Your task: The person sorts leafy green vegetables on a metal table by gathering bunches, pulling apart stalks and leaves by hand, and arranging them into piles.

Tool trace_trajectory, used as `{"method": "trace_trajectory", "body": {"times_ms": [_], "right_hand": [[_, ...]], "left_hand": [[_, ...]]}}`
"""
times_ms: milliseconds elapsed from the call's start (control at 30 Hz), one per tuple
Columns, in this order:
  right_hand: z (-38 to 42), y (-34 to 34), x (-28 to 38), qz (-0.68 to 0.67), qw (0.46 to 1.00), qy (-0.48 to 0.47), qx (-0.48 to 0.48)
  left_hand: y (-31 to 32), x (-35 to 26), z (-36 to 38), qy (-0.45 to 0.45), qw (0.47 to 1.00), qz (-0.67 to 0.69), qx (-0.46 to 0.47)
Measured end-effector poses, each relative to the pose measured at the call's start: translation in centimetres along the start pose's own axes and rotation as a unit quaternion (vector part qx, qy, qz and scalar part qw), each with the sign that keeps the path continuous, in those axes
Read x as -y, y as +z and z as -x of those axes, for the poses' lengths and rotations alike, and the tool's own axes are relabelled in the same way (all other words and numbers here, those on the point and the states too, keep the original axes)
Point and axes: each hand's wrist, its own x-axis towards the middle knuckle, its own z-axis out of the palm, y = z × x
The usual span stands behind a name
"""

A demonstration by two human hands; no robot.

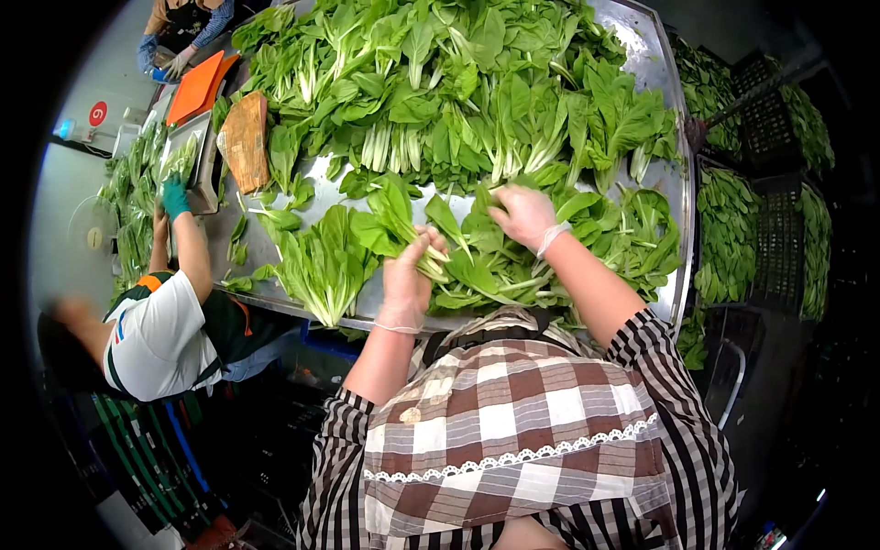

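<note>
My left hand [410, 275], in a clear glove, is closed around the pale stems of a leafy green bunch [392, 213], whose leaves point up and away. To the right, my right hand [524, 216], also gloved, has its fingers curled down at loose greens [481, 266]; what its fingertips hold, if anything, is hidden. Another bunch [325, 261] lies left of my left hand, its stems toward the near edge. A large heap of greens [440, 82] covers the far part of the metal table [367, 298].
A co-worker [160, 321] at the left handles a bag of greens [181, 158] by a scale. Near it are a wooden block [245, 142] and orange trays [194, 89]. Another person [188, 32] stands at the far left. Crates of greens [779, 229] stand at the right.
</note>
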Motion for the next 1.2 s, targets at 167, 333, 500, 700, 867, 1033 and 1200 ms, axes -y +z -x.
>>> {"method": "trace_trajectory", "body": {"times_ms": [167, 333, 500, 700, 867, 1033, 1200], "right_hand": [[0.3, 0.2, -0.4, 0.049, 0.987, 0.148, 0.045], [-3.2, -0.2, 0.7, 0.11, 0.959, 0.259, 0.031], [-3.9, 1.7, -1.7, 0.075, 0.956, 0.283, -0.014], [-3.5, -2.3, 0.9, -0.501, 0.811, 0.303, -0.016], [-2.2, -4.6, 4.9, -0.475, 0.863, 0.174, 0.008], [-2.0, -4.4, 7.6, -0.509, 0.842, 0.159, 0.081], [0.0, -1.9, 7.7, -0.475, 0.862, 0.123, 0.126]], "left_hand": [[-2.2, 2.1, 0.0, -0.059, 0.998, 0.011, -0.001], [-3.5, 4.0, -0.2, -0.084, 0.996, -0.029, -0.027], [-3.0, 3.6, -0.6, -0.102, 0.994, -0.036, -0.007], [-2.9, 1.9, -1.1, -0.069, 0.998, 0.006, 0.0], [-3.7, 1.9, -1.9, -0.09, 0.995, 0.035, -0.038], [-0.5, -1.6, -2.1, -0.055, 0.996, 0.067, 0.006], [0.7, -2.2, -0.9, -0.007, 0.999, 0.031, -0.027]]}}
